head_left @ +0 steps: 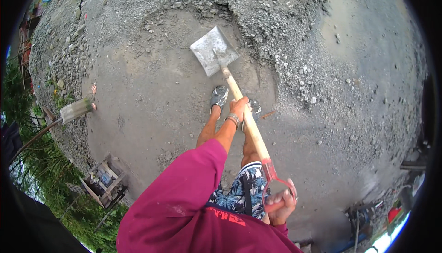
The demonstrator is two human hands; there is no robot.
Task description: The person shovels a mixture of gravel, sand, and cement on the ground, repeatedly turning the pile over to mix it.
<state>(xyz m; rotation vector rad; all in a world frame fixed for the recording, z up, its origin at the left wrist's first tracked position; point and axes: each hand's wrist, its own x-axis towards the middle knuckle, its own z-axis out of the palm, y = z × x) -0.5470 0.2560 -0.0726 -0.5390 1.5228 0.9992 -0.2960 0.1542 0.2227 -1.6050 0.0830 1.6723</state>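
Observation:
A square-bladed shovel with a pale wooden shaft (254,135) runs from my waist out past my feet. Its grey metal blade (209,52) is in front of my shoes, just short of the gravel, and carries no visible load. Whether the blade touches the ground I cannot tell. My left hand (240,108), with a watch at the wrist, is wrapped round the middle of the shaft. Down by my right hip, my right hand (282,208) grips the crossbar of the red D-shaped handle (269,174).
A heap of grey gravel (281,27) curves round ahead and to the right, with a muddy puddle (343,13) beyond it. Stones (69,50) lie at the far left. On the left stand a concrete-like post (77,110) and a wooden box frame (106,179).

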